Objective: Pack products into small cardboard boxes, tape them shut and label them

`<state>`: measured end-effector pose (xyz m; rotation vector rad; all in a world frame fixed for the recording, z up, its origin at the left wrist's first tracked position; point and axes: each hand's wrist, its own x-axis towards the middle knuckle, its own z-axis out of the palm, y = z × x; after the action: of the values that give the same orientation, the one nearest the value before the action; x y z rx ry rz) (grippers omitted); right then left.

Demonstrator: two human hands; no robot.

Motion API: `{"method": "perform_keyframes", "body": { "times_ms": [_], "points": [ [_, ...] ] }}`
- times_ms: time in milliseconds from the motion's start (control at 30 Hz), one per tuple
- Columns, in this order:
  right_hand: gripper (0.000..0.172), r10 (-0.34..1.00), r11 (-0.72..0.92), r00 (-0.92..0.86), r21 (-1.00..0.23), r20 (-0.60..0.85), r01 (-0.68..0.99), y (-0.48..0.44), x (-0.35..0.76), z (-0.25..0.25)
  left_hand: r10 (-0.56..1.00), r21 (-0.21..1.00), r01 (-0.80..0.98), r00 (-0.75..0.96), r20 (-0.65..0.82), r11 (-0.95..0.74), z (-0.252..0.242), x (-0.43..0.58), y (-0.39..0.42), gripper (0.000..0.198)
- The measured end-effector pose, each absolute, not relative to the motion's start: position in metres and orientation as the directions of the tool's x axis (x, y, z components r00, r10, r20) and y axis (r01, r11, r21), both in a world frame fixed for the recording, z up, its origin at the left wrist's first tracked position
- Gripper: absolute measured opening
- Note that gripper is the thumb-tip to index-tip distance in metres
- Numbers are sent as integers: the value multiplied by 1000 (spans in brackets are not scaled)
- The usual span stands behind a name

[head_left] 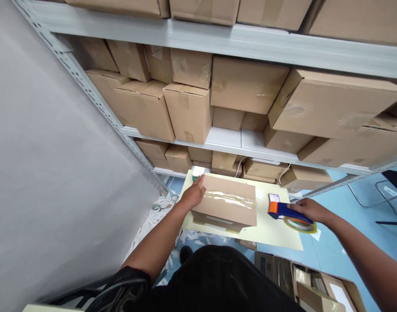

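A closed cardboard box (229, 197) lies on a pale yellow table, with shiny clear tape running along its top. My left hand (193, 194) rests on the box's left end, fingers stretched out over its far left corner. Off to the right of the box, my right hand (310, 210) is wrapped round the handle of a blue and orange tape dispenser (284, 209). A roll of yellowish tape (300, 225) sits in the dispenser. Partly behind the dispenser, a phone (274, 197) with a lit screen lies on the table.
The pale yellow table (279, 242) stands before metal shelves (198, 37) packed with cardboard boxes. A grey wall (65, 164) rises on the left. White paper scraps (146, 234) litter the floor. At the lower right is an open carton (350, 288) with smaller boxes inside.
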<state>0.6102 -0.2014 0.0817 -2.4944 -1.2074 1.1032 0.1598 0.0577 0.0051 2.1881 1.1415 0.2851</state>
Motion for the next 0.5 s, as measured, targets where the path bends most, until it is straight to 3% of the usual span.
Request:
{"method": "perform_keyframes", "body": {
  "times_ms": [67, 167, 300, 400, 500],
  "points": [
    [55, 701, -697, 409, -442, -584, 564, -186, 593, 57, 798, 637, 646, 598, -80, -420, 3, 161, 58, 64],
    [47, 625, -780, 376, -555, -684, 289, -174, 570, 19, 800, 645, 638, 596, -68, -420, 1, 160, 59, 63],
    [42, 535, -818, 387, -574, -751, 15, -197, 561, -27, 799, 663, 623, 598, -63, -415, 2, 157, 59, 64],
    [42, 509, -831, 489, -553, -708, 65, -225, 555, -56, 802, 676, 613, 594, -55, -408, 2, 156, 59, 64],
    [52, 533, -833, 675, -455, -510, 314, -241, 536, -81, 803, 690, 601, 594, -49, -403, 2, 154, 58, 65]
  ]
}}
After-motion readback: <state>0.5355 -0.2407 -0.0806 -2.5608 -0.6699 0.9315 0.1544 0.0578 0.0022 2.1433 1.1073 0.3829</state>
